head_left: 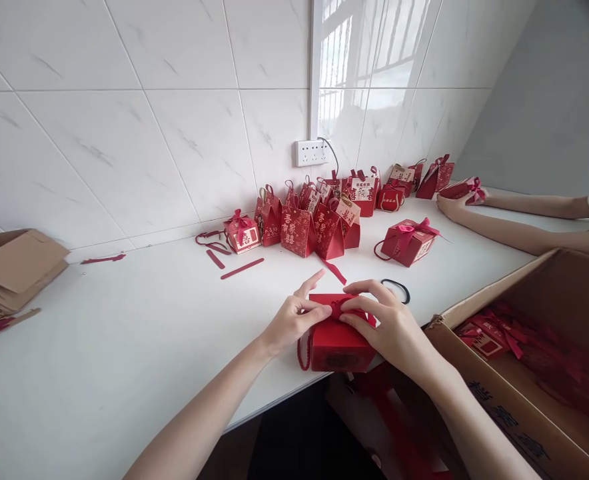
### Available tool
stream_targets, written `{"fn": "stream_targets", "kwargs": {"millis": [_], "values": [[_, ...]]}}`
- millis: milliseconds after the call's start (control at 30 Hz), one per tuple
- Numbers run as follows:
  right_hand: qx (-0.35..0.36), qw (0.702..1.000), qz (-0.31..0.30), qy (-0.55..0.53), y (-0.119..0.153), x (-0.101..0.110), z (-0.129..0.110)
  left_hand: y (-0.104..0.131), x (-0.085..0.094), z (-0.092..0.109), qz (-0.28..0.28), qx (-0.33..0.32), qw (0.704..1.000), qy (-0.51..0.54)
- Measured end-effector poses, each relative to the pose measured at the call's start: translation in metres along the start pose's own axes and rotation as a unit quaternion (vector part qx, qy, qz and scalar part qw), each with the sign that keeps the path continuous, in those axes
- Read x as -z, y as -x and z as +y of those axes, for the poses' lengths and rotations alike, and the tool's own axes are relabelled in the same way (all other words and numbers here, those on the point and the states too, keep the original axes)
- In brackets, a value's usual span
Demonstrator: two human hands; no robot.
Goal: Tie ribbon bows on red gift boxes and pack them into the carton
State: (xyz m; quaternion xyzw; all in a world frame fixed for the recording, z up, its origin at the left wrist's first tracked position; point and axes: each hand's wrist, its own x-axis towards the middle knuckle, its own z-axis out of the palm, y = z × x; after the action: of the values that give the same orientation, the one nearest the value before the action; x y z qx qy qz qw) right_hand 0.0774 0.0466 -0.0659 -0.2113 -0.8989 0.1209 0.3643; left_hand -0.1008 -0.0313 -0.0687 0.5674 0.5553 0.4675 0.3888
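Note:
A small red gift box stands at the near edge of the white table, with a red cord loop hanging at its left side. My left hand and my right hand both rest on its top. Their fingertips pinch the red ribbon on the lid from either side. A black hair band lies on the table just behind my right hand.
Several finished red gift boxes stand in a row by the tiled wall, one ribboned box nearer. Loose red strips lie on the table. A cardboard carton of flat red boxes is at the right, another carton at the left. Another person's arms reach in at far right.

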Motion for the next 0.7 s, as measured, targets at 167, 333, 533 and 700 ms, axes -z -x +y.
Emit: {"fn": "stream_targets", "kwargs": {"millis": [167, 333, 533, 700], "values": [[0.018, 1.000, 0.014, 0.018, -0.002, -0.001, -0.001, 0.002, -0.001, 0.004, 0.000, -0.010, 0.999, -0.043], [0.045, 0.999, 0.006, 0.017, -0.007, 0.003, -0.002, 0.001, 0.004, 0.006, 0.010, -0.010, 0.996, -0.089], [0.047, 0.998, -0.012, 0.043, -0.004, 0.011, -0.001, 0.001, 0.013, 0.010, 0.057, -0.027, 0.978, -0.201], [0.032, 0.998, -0.020, 0.042, 0.001, 0.013, -0.004, 0.008, 0.012, 0.016, 0.069, -0.073, 0.941, -0.323]]}}
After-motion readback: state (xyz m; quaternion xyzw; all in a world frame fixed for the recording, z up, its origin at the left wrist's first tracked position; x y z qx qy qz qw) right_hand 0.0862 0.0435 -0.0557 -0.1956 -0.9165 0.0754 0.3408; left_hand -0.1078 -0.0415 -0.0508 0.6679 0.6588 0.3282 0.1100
